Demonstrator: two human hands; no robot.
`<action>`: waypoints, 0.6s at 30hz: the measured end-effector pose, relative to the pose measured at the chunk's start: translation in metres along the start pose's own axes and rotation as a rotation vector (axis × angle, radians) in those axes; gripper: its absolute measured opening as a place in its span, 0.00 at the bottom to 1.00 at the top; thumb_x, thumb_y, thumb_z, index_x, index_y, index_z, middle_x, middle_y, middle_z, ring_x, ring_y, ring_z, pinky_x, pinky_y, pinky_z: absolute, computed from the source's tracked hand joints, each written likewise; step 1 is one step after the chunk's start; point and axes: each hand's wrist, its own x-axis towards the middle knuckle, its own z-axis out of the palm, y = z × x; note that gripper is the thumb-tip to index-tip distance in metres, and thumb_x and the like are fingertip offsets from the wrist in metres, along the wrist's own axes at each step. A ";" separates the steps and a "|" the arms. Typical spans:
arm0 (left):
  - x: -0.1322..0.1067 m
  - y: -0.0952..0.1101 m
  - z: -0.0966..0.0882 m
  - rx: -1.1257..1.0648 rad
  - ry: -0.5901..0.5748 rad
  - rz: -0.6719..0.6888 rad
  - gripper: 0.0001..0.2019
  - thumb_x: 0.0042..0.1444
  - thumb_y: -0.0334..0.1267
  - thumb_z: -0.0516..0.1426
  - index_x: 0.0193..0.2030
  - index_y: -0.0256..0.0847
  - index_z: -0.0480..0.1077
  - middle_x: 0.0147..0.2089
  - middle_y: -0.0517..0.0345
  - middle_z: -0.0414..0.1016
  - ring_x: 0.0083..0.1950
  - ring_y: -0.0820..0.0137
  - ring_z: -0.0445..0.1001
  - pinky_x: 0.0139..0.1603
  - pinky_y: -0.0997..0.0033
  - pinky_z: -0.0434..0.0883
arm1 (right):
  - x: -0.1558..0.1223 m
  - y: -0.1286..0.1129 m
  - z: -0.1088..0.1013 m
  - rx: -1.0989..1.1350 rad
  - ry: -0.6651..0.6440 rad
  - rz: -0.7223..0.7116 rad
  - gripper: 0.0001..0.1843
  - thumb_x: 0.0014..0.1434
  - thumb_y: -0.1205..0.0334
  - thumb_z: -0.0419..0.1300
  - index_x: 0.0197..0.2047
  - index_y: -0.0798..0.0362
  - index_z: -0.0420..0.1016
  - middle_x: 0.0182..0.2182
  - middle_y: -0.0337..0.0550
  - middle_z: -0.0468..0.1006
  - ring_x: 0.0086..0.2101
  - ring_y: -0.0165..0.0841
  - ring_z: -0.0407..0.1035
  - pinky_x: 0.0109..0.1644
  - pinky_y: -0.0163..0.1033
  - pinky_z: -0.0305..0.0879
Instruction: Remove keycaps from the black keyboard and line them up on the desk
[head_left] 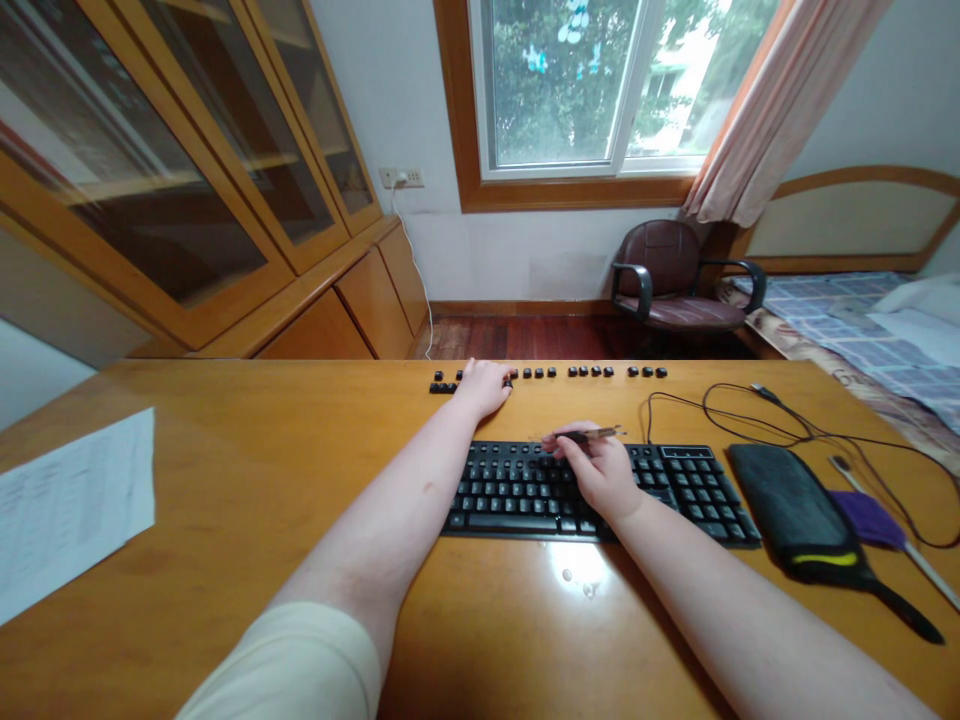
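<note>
A black keyboard lies on the desk, with its top row showing bare key sockets. Along the desk's far edge runs a line of loose black keycaps. My left hand reaches over to that line, its fingertips closed on a keycap that rests at or just above the wood. Over the upper middle of the keyboard is my right hand, closed around a thin dark tool held almost level. The tool's exact kind is too blurred to make out.
Right of the keyboard lie a black cleaning brush with a yellow stripe, a purple cloth-like item, a white-handled brush and a looped cable. A printed paper is at left. Beyond the desk stands a chair.
</note>
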 end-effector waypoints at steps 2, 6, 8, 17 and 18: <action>0.001 0.000 0.001 -0.009 0.008 0.013 0.16 0.53 0.37 0.55 0.50 0.49 0.70 0.46 0.57 0.77 0.54 0.61 0.67 0.64 0.47 0.47 | 0.000 0.000 0.000 -0.010 -0.004 0.001 0.09 0.61 0.59 0.54 0.38 0.54 0.73 0.34 0.46 0.78 0.33 0.34 0.75 0.36 0.38 0.74; 0.001 -0.001 0.002 -0.016 0.017 0.020 0.16 0.53 0.36 0.54 0.50 0.49 0.70 0.45 0.57 0.77 0.53 0.61 0.67 0.64 0.46 0.47 | 0.000 0.000 -0.001 -0.026 -0.007 0.002 0.10 0.61 0.59 0.53 0.38 0.54 0.73 0.34 0.46 0.78 0.33 0.33 0.75 0.38 0.39 0.73; 0.000 -0.001 0.001 -0.020 0.014 0.020 0.17 0.53 0.36 0.54 0.50 0.49 0.70 0.45 0.57 0.77 0.53 0.61 0.68 0.64 0.45 0.47 | -0.001 0.001 0.000 -0.006 -0.006 0.011 0.10 0.61 0.59 0.54 0.38 0.54 0.73 0.34 0.46 0.78 0.33 0.33 0.75 0.37 0.38 0.73; -0.006 -0.002 -0.019 0.012 0.162 -0.064 0.17 0.54 0.32 0.50 0.49 0.46 0.70 0.51 0.54 0.72 0.54 0.60 0.66 0.63 0.48 0.51 | -0.002 0.004 0.000 -0.003 -0.009 0.026 0.10 0.61 0.58 0.54 0.39 0.53 0.73 0.34 0.46 0.78 0.34 0.34 0.75 0.40 0.41 0.73; -0.006 -0.005 -0.025 0.018 0.188 -0.109 0.16 0.54 0.32 0.49 0.47 0.46 0.71 0.50 0.54 0.73 0.53 0.60 0.67 0.62 0.49 0.53 | -0.002 0.005 0.000 -0.005 -0.009 0.029 0.10 0.61 0.58 0.54 0.39 0.53 0.73 0.34 0.47 0.78 0.34 0.35 0.75 0.40 0.41 0.72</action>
